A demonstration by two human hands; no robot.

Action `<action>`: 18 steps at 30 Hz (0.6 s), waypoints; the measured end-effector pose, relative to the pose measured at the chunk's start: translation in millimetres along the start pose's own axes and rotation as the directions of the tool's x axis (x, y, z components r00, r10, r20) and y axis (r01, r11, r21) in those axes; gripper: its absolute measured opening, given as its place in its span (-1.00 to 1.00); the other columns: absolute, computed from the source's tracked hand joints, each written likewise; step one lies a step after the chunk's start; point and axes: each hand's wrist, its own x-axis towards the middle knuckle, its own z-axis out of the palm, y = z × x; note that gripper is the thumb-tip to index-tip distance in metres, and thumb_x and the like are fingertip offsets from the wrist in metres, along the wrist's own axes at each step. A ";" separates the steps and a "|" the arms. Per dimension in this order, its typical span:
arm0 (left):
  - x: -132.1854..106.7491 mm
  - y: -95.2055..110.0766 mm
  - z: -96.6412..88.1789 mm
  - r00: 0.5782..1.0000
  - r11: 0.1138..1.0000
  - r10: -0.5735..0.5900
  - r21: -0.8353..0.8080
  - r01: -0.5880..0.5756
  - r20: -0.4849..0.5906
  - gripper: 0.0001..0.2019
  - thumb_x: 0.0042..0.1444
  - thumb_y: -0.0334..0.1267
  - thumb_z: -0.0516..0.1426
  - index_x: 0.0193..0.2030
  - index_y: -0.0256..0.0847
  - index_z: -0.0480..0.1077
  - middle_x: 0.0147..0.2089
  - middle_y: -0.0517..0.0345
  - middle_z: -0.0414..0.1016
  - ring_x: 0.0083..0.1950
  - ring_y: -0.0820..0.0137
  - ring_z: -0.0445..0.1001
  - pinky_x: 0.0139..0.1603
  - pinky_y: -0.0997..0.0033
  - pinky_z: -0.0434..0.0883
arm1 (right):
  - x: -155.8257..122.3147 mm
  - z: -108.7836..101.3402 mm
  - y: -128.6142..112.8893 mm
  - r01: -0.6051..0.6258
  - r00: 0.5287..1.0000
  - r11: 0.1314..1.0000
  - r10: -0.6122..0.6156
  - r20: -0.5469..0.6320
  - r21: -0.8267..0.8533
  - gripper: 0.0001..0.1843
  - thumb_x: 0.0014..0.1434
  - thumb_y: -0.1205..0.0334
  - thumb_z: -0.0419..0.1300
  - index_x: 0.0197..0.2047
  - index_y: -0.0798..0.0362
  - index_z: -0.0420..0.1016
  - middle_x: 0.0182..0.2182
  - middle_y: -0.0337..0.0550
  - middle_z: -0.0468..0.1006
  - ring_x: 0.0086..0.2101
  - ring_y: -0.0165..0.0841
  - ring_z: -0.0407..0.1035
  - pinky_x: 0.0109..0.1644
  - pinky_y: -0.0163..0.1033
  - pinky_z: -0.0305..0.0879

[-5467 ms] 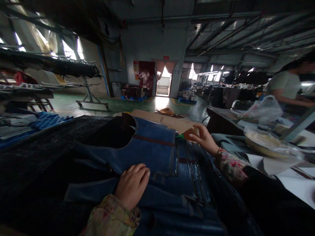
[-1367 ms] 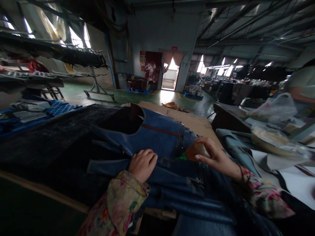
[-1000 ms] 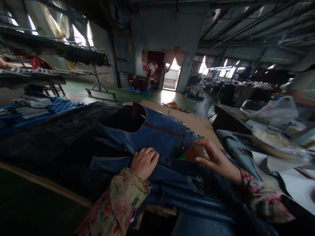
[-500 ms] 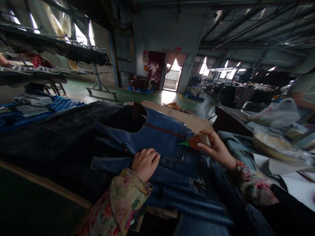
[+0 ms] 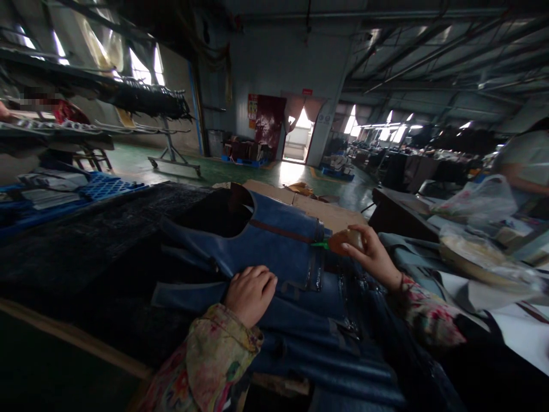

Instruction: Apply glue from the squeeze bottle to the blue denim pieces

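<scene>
My left hand [image 5: 251,294] lies palm down, fingers stretched out, on a dark blue leather-like piece [image 5: 274,252] with a curved cut-out and a brown strip across it. In my right hand [image 5: 371,254] is a squeeze bottle [image 5: 344,242] with brownish contents. Its green nozzle [image 5: 319,245] points left at the right edge of the blue piece, by the end of the brown strip. Shiny wet-looking streaks run along that edge. More blue pieces [image 5: 338,355] lie layered below and to the right. Whether the nozzle touches the piece, I cannot tell.
A dark work table [image 5: 86,240] with a wooden edge [image 5: 77,337] extends left. Cardboard [image 5: 338,216] lies beyond the blue pieces. At right are a bowl wrapped in plastic [image 5: 480,254], a plastic bag [image 5: 489,197] and a person [image 5: 521,166]. A rack [image 5: 171,143] stands far left.
The bottle's nozzle has moved slightly away from me along the right edge of the blue piece. My left hand stays on the piece. The camera view has shifted a little.
</scene>
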 end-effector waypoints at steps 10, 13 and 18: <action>3.5 -2.1 1.9 1.000 1.000 0.007 -0.022 -0.007 -0.015 -0.68 0.27 -0.16 -0.12 -0.14 -0.07 0.45 0.02 0.24 0.45 0.06 0.34 0.35 0.03 0.19 0.27 | 13.2 0.8 11.3 0.019 1.000 1.000 -0.019 0.003 0.006 -0.48 0.10 -0.03 0.17 0.06 -0.01 0.17 -0.10 -0.09 0.29 -0.10 -0.27 0.24 0.04 -0.06 0.20; 5.3 -2.4 3.1 1.000 1.000 0.012 -0.029 -0.013 -0.011 -0.68 0.27 -0.16 -0.13 -0.13 -0.07 0.44 0.02 0.25 0.45 0.06 0.34 0.35 0.03 0.19 0.27 | 23.4 3.6 23.0 -0.011 0.999 1.000 0.012 -0.039 0.014 -0.46 0.08 -0.06 0.17 0.05 0.00 0.18 -0.07 -0.07 0.30 -0.07 -0.23 0.24 0.08 -0.01 0.18; 10.7 -2.1 4.2 1.000 1.000 0.014 -0.017 -0.014 -0.003 -0.68 0.27 -0.16 -0.13 -0.11 -0.07 0.43 0.03 0.24 0.44 0.07 0.34 0.34 0.05 0.19 0.27 | 42.4 11.7 44.1 -0.045 0.995 0.997 0.050 -0.087 0.054 -0.44 0.06 -0.08 0.19 0.04 0.03 0.21 -0.02 -0.04 0.29 0.01 -0.21 0.21 0.16 0.01 0.12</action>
